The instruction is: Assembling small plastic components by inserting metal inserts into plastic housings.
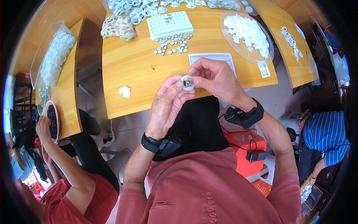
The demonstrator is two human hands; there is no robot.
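Note:
A small round white plastic part (pixel 189 88) with a dark slot in its middle is held up near the table's front edge. My left hand (pixel 164 106) pinches it from the left between thumb and fingers. From the other side my right hand (pixel 218 80) has thumb and forefinger closed at its edge; whether a tiny piece sits between those fingertips is hidden. Behind my right hand lies a white tray (pixel 227 57), partly covered. Farther back, small silver button-like discs (pixel 171 44) are scattered in front of a white tray with round pockets (pixel 177 30).
A round clear tray (pixel 271 52) of white pieces stands at the right. Grey-white plastic rings (pixel 140 15) and a patterned cloth bundle (pixel 118 28) lie at the back. A few white pieces (pixel 124 92) sit front left. A co-worker's hand (pixel 43 127) reaches to a bowl at the left table.

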